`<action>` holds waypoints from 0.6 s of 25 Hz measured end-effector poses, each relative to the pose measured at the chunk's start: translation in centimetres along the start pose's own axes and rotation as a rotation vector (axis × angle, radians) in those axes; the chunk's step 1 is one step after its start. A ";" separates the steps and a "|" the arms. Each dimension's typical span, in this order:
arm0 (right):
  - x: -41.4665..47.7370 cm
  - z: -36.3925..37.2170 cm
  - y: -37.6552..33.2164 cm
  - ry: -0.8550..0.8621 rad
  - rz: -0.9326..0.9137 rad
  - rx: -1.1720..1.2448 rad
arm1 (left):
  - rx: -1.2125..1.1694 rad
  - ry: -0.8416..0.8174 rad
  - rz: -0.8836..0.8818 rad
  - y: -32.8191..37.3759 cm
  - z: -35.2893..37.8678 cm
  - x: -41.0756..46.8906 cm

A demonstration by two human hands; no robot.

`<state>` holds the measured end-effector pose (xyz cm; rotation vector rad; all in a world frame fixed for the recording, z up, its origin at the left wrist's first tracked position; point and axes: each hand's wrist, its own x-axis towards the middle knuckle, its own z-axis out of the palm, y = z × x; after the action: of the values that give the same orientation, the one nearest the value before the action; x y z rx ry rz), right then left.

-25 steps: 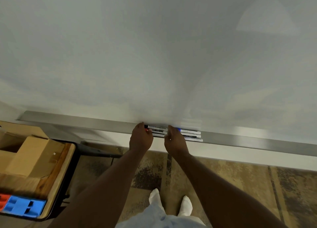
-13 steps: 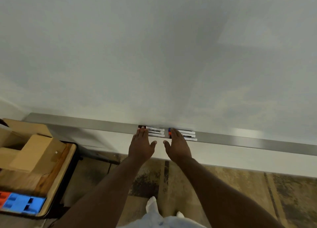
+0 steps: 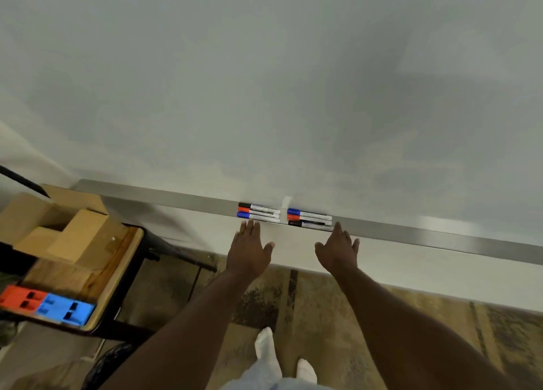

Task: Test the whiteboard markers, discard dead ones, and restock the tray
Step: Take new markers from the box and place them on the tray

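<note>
Two flat, empty hands at the whiteboard tray, six markers laid just beyond the fingertips.

The left hand (image 3: 249,250) and the right hand (image 3: 338,250) are held palm down, fingers straight, thumbs spread, nothing gripped. Just beyond them, on the long brushed-metal tray (image 3: 440,237), two sets of white-barrelled markers are laid side by side: the left set of three (image 3: 258,212) capped black, red, blue, and the right set of three (image 3: 309,218) capped blue, red, black. The smooth white whiteboard (image 3: 264,81) rises behind. Brown cardboard boxes (image 3: 85,237) and red and blue plastic blocks (image 3: 63,307) are carried on a wooden side table (image 3: 117,272) at the left.
</note>
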<state>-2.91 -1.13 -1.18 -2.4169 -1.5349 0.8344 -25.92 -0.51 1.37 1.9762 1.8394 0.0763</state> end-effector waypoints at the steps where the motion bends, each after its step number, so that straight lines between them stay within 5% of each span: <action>1: -0.1 0.0 0.2 -0.011 -0.018 0.014 | -0.003 0.000 -0.005 0.3 0.1 -0.4; 15: -3.5 -0.3 -1.0 -0.011 -0.435 -0.341 | 0.178 -0.009 -0.105 1.0 0.3 -3.3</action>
<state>-4.66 -3.64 0.75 -2.1363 -2.2473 0.5332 -25.27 -3.78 2.28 1.9872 2.0015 -0.1317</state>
